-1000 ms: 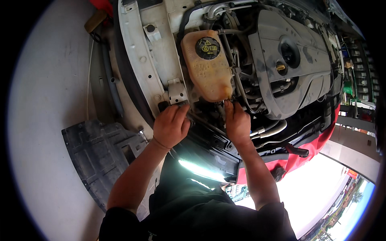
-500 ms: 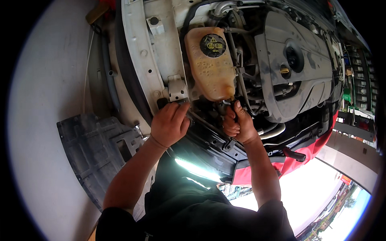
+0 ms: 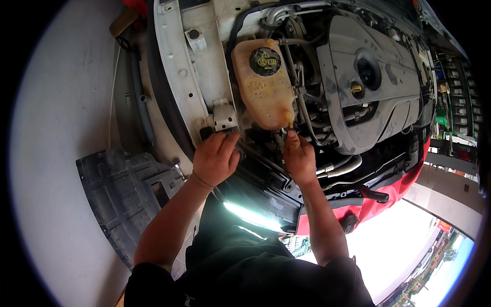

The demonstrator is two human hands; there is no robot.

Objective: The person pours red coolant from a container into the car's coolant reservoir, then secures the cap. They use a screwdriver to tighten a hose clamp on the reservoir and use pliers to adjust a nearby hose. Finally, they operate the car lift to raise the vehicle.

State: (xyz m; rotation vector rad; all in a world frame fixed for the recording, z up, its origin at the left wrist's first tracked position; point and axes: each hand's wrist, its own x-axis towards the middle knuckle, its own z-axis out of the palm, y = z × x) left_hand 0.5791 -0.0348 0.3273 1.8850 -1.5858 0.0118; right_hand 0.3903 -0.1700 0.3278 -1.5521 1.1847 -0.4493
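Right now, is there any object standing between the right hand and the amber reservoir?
Nothing visible stands between them: the right hand is at the lower end of the amber reservoir, by its corner spout. What lies under the hand is hidden.

Reservoir [image 3: 262, 94]: An amber-stained, translucent plastic tank sits left of the grey engine cover [image 3: 386, 87], its narrower end nearest.
Cap [image 3: 265, 62]: Round, black, yellow-marked, seated toward the far end.
Outlet [image 3: 290, 122]: An amber stub juts from the near right corner.
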